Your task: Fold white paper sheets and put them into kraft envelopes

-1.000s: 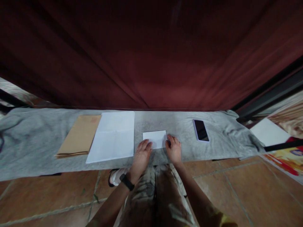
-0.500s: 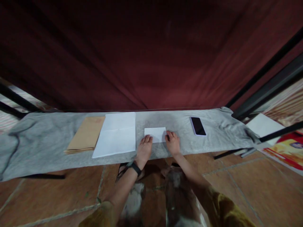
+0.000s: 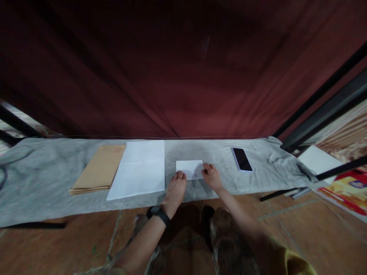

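Both hands rest on a small white paper (image 3: 187, 168) near the front edge of the bench (image 3: 57, 200), about halfway along it. Left hand (image 3: 175, 189) lies flat and open, fingers close together, with its fingertips on the paper's near left corner. A black watch (image 3: 158, 214) sits on that wrist. Right hand (image 3: 211, 176) has bent fingers on the paper's right edge, and I cannot tell if it pinches the paper or only touches it. The small paper is a neat, flat rectangle on the grey cloth (image 3: 266, 172) over the bench. A big white sheet (image 3: 139, 168) lies just left of it, then brown envelopes (image 3: 99, 172). A black phone (image 3: 242, 159) lies to the right.
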`<move>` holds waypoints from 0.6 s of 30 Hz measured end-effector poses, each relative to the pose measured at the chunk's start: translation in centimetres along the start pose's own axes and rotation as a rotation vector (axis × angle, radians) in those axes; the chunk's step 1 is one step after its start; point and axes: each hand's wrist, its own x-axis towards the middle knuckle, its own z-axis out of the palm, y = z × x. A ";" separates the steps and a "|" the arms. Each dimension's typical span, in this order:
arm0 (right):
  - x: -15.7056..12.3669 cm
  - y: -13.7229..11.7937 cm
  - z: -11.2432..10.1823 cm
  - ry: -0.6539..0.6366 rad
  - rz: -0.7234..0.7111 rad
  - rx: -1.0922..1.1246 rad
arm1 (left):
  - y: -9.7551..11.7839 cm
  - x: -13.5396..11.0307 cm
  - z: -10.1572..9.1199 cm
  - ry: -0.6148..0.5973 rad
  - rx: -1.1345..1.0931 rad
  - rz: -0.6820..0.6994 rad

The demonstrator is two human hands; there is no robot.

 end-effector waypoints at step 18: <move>4.5 -4.4 2.1 -0.106 -0.309 -0.006 | 0.7 0.5 -0.4 -0.040 0.094 0.002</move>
